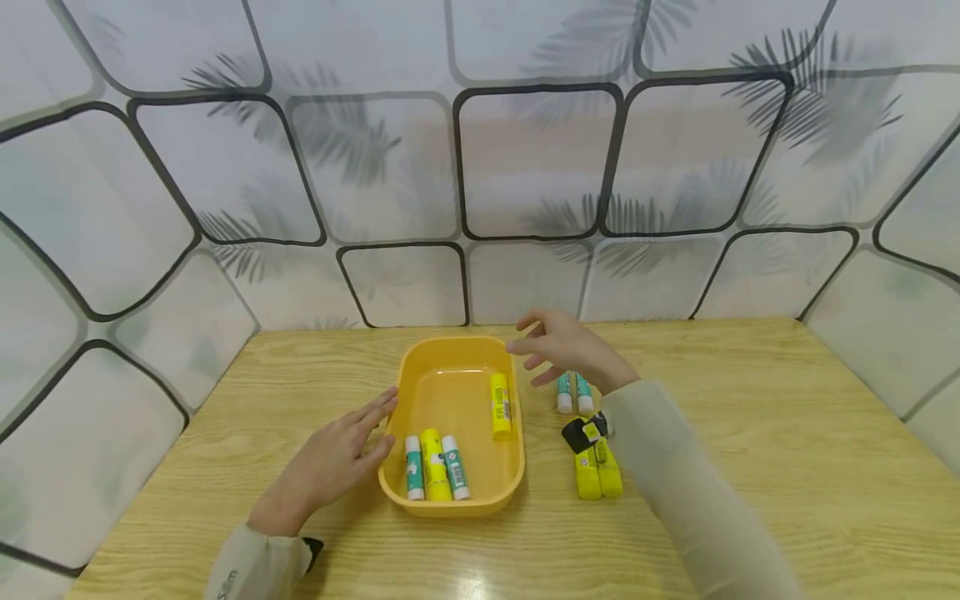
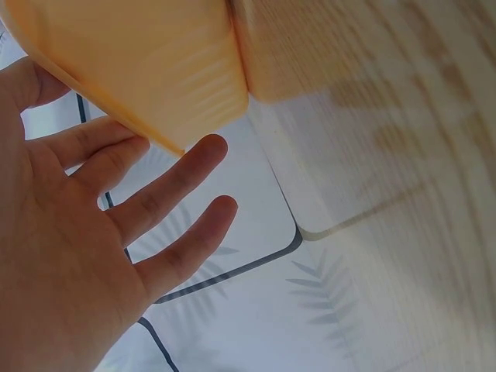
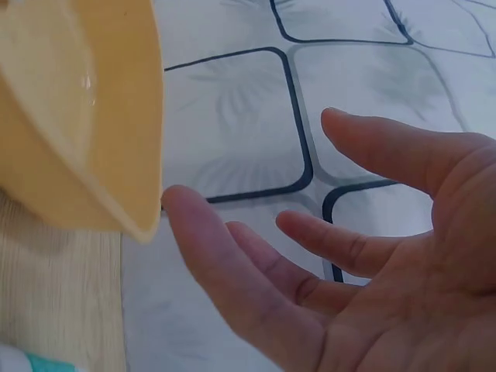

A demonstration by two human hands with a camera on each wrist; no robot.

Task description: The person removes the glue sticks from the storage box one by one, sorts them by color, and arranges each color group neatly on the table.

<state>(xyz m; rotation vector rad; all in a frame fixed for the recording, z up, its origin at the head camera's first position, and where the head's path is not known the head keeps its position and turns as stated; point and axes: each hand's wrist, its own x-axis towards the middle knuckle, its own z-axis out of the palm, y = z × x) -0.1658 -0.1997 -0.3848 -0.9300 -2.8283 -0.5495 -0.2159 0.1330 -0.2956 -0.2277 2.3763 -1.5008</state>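
- Left hand (image 1: 333, 462), in a pale sleeve (image 1: 258, 562), fingers spread wide and gripping nothing, its fingertips at the left rim of the tray
- Orange-yellow tray (image 1: 442, 400), on the wooden table (image 1: 750, 417) between the two hands, in front of a backdrop (image 1: 536, 167) of dark outlines and grey fronds
- Inside the tray, near its front left: a teal-and-white glue stick (image 1: 414, 471), then a yellow glue stick (image 1: 435, 467), then a second teal-and-white glue stick (image 1: 455, 468), side by side
- Farther right in the tray, along its right wall: another yellow glue stick (image 1: 501, 408), lying lengthwise
- Right hand (image 1: 566, 346), by the tray's rear right corner, fingers apart and gently bent, holding nothing; whether a fingertip touches the rim I cannot tell
- Right of the tray, on the table: two teal-and-white sticks (image 1: 564, 393), partly hidden by the right hand, and nearer the front two yellow sticks (image 1: 587, 475) side by side, partly covered by a black wrist device (image 1: 577, 436)
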